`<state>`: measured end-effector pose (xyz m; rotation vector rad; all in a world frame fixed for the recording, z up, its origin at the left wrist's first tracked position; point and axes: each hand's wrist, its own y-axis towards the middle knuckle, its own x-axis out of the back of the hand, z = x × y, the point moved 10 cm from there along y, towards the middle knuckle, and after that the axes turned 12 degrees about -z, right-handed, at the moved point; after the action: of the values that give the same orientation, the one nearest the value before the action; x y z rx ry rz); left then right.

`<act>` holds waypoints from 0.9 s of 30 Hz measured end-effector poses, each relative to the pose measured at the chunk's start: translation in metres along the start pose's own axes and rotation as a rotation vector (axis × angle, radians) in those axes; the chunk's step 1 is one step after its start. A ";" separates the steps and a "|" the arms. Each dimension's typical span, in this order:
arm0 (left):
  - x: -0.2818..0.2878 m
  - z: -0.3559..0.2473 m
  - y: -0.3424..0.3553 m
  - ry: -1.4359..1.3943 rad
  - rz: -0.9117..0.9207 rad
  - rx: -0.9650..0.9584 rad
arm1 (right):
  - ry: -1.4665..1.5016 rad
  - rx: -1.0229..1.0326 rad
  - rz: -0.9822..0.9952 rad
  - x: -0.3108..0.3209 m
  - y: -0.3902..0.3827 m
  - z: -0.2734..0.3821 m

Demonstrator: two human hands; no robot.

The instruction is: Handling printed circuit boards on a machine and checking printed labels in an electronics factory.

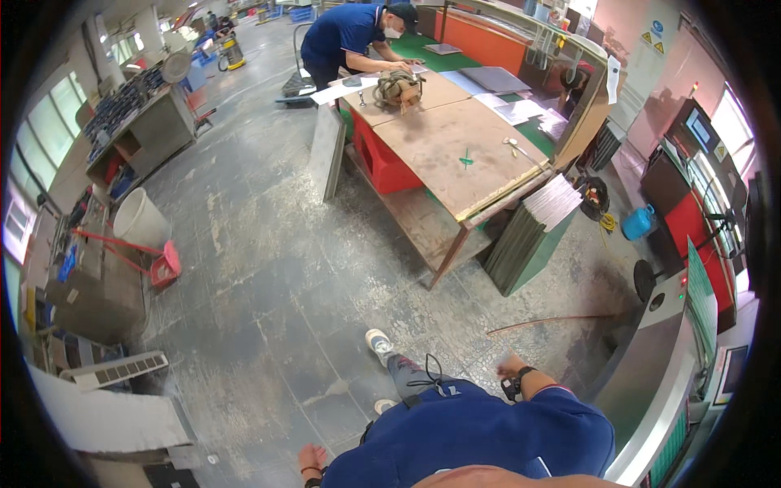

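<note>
Left hand [310, 458] empty at side, right hand [511, 366] blurred, near thin rod [553, 322]

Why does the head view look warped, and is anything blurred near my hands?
Head view: fisheye bends the table edges toward a black rim; right hand is motion-blurred, left hand sharper; daylight glares from the left windows; the floor is evenly lit.

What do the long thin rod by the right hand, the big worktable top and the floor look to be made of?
The rod looks like copper or coppery metal: thin, reddish-brown, slightly bowed; its blurred end near the right hand leaves the grip unclear. The worktable top looks like bare board or plywood, matte brown with stains. The floor seems to be worn grey concrete, mottled and patchy.
</note>
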<state>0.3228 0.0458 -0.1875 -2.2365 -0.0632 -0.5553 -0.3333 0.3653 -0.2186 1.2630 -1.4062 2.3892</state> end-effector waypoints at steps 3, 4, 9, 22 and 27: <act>-0.027 -0.045 0.023 0.067 0.041 -0.063 | 0.593 -0.475 -0.102 -0.016 0.002 -0.035; -0.037 -0.058 0.031 0.117 0.061 -0.084 | 0.972 -0.870 -0.158 -0.028 -0.006 -0.049; -0.076 -0.136 0.058 0.661 0.075 -0.381 | 0.384 -0.400 -0.024 0.056 0.095 0.037; -0.179 -0.320 0.171 1.066 0.163 -0.867 | 0.843 0.061 -0.619 0.432 0.204 0.230; -0.220 -0.393 0.233 1.220 0.253 -0.975 | 0.758 -0.100 -0.771 0.470 0.237 0.216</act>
<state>0.0306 -0.3680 -0.2178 -2.2396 1.3193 -1.9849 -0.6173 -0.0785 -0.0052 0.5744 -0.6328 1.8765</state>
